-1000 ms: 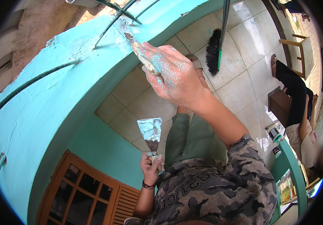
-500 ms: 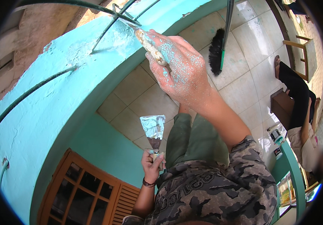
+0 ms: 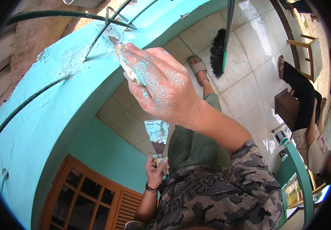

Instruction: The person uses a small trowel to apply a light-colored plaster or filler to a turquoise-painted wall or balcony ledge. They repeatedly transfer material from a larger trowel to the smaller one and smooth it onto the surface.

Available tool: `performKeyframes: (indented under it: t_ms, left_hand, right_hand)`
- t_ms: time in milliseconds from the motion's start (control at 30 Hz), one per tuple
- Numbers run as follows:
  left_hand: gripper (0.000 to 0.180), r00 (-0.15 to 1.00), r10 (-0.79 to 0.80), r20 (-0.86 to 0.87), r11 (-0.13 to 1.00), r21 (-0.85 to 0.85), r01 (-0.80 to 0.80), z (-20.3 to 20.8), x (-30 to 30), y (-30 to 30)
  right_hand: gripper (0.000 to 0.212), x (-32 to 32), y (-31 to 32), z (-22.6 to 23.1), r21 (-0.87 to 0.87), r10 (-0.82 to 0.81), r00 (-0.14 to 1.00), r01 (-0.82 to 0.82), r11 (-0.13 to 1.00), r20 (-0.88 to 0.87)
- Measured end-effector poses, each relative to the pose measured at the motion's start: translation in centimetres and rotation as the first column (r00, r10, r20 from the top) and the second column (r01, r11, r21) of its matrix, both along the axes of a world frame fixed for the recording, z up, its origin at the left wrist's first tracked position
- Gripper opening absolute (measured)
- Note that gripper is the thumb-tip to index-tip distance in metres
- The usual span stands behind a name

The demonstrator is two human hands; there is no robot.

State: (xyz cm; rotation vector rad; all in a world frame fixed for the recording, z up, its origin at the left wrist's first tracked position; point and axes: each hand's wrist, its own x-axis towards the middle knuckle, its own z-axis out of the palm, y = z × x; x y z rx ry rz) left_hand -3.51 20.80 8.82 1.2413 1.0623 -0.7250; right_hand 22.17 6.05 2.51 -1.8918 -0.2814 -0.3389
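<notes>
My right hand (image 3: 165, 82), speckled with light blue, is closed round the pale, worn handle of a small putty knife (image 3: 129, 69). Its blade reaches onto the turquoise wall top (image 3: 61, 101), beside the foot of a dark green metal bar (image 3: 98, 40), where whitish-blue filler is smeared. Lower down, my left hand (image 3: 155, 170) grips a wider putty knife (image 3: 157, 132) by its handle, blade up. Light blue paste coats most of that blade. The right fingers' far side is hidden.
More curved green bars (image 3: 29, 99) stick out of the wall top. Beyond it, a black broom (image 3: 218, 53) stands on the tiled floor (image 3: 246, 88). A person in black trousers (image 3: 306, 97) sits at the right, near small tubs (image 3: 281, 138) and a wooden chair (image 3: 307, 55).
My right hand has moved left and slightly down with the small putty knife, its blade now nearer the bar's foot. My sandalled foot has come into view. The left hand stays nearly still.
</notes>
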Motion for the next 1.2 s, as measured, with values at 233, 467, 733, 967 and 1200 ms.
performKeyframes:
  t_ms: [233,467,733,967,1200]
  left_hand:
    - [0.02,1.0,0.018,0.014,1.0,-0.004,-0.018,0.1,0.2,0.0]
    - [0.021,0.999,0.031,0.012,0.999,-0.007,-0.031,0.1,-0.2,0.1]
    - [0.02,0.999,-0.046,-0.011,0.998,0.037,0.047,0.0,-0.3,0.2]
    - [0.02,0.999,-0.045,-0.003,0.999,0.031,0.045,0.0,-0.3,0.2]
    - [0.02,0.999,0.049,-0.025,0.999,-0.012,-0.049,-0.1,-0.1,0.1]
  right_hand:
    - [0.042,-0.6,-1.1,0.2,0.02,-0.029,0.999,0.028,0.999,0.014]
    - [0.04,0.0,-0.5,-1.6,0.029,-0.021,1.0,0.021,0.999,-0.009]
    - [0.041,0.1,-2.2,-0.4,-0.07,0.041,0.999,-0.042,0.997,-0.018]
    - [0.035,0.8,-2.6,-0.7,-0.037,0.017,1.0,-0.018,0.999,-0.011]
    - [0.036,1.5,-3.4,-0.7,-0.025,0.068,0.998,-0.068,0.997,0.0]
